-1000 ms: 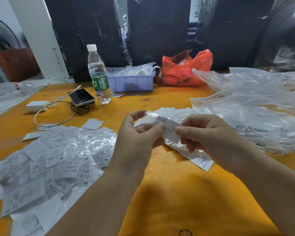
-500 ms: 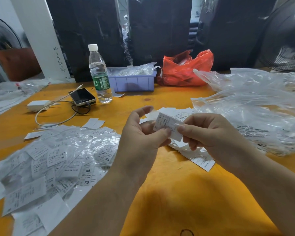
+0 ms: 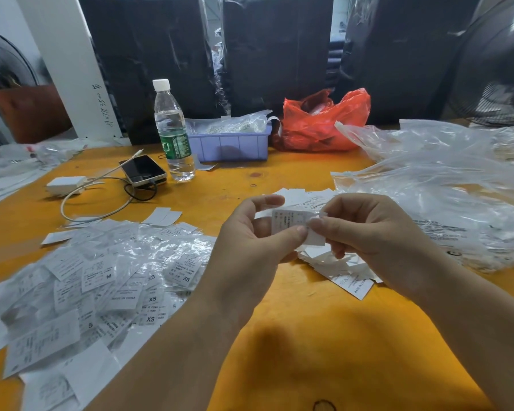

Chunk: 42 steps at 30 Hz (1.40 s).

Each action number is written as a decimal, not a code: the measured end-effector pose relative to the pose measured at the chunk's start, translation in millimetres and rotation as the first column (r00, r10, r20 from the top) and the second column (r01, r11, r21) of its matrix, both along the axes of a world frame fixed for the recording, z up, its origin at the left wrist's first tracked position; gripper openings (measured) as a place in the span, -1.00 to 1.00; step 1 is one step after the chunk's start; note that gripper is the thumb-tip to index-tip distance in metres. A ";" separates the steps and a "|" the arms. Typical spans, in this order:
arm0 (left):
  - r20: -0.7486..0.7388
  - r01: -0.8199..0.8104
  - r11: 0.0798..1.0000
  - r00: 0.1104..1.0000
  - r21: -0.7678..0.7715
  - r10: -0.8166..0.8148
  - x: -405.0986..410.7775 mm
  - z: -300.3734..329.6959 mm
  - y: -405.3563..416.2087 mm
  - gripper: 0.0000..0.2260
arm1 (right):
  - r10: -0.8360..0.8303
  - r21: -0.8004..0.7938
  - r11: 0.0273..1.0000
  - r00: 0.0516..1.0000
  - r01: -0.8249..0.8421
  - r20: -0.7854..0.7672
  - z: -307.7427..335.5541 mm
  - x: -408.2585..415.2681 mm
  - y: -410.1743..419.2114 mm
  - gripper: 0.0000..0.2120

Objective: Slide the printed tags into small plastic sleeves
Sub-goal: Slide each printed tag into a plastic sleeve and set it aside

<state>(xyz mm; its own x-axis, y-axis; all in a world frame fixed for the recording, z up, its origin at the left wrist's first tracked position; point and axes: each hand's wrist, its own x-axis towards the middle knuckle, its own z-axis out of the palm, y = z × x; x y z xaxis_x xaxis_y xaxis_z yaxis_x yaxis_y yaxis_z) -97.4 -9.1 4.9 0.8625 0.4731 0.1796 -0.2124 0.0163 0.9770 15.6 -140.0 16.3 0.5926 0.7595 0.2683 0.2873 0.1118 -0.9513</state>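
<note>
Both hands up over the orange worktop, mid-insert. Left hand pinches the printed tag between thumb and curled fingers. Right hand pinches the same tag at its right end. Can't tell if a clear sleeve is already round it; too little shows between the 2 hands.

Loose tags lie in a heap just below and behind the hands. Sleeved tags, sizes XS, S, M readable, spread out on the left. Clear plastic bags bunch up on the right.

Handling, my read: the tag is light thin paper, semi-stiff, creases if bent. The sleeve is floppy film, slippery, clings shut. Hold the tag by its trailing short edge and keep it flat, feed it in corner first. Grip the sleeve at the mouth, 1 layer only, or it stays closed.
</note>
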 end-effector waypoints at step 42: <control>-0.094 -0.113 0.265 0.747 0.958 0.658 -1.5 -11.2 50.2 -0.65 | -0.454 -0.346 0.501 0.582 0.793 0.675 -13.8 92.4 -41.7 -0.84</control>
